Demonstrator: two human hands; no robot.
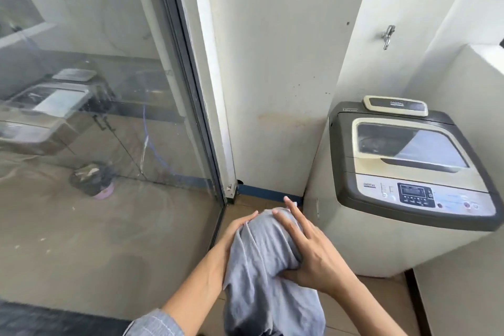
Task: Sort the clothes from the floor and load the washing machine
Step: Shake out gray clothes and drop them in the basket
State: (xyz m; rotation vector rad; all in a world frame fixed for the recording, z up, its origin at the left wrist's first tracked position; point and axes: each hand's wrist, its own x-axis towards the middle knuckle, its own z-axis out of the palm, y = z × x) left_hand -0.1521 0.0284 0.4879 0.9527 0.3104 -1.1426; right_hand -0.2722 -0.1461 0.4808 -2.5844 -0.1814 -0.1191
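A bundled grey garment hangs in mid-air between the two hands, in front of the person and just left of the washing machine. The left hand cups the cloth's left side from behind, fingers curled round its upper edge, so this grip is grasping the garment. The right hand lies on the cloth's right side with its fingers stretched straight up along the fabric, while the thumb presses into a fold lower down, pinching the cloth against the palm. The garment is pale blue-grey, soft and deeply creased, gathered into a rounded hump at the top between the fingertips and falling in loose folds past the wrists to the bottom edge of the view. The washing machine is a top-loader, its lid closed, with a grey surround, a cream lid with a window, and a control panel at the front. A glass door stands to the left, above tiled floor.
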